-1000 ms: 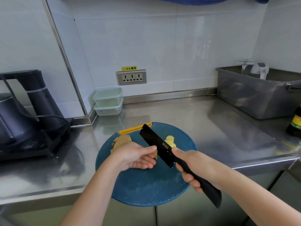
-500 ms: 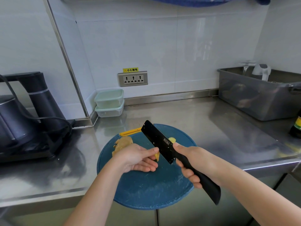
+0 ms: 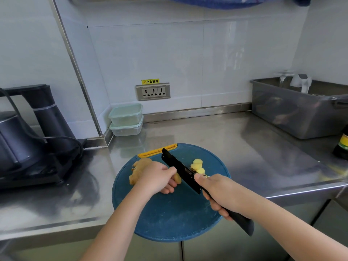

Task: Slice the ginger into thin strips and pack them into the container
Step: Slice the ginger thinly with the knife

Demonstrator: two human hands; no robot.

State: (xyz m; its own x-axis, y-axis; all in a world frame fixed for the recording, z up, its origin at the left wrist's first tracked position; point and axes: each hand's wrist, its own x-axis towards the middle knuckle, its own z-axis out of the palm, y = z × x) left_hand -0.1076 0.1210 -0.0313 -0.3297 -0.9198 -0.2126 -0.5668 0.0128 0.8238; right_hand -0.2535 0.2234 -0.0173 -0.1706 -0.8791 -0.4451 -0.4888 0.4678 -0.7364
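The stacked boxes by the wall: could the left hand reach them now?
Probably yes, but not this instant: the left hand is holding the ginger on the board. Only bare counter lies between it and the stacked boxes.

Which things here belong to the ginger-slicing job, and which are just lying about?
In use: ginger, held by the left hand; cut slices; black knife, gripped by the right hand; blue cutting board; stacked lidded containers, for packing.

Lying about: dark countertop appliance; grey tub; dark bottle; wall socket.
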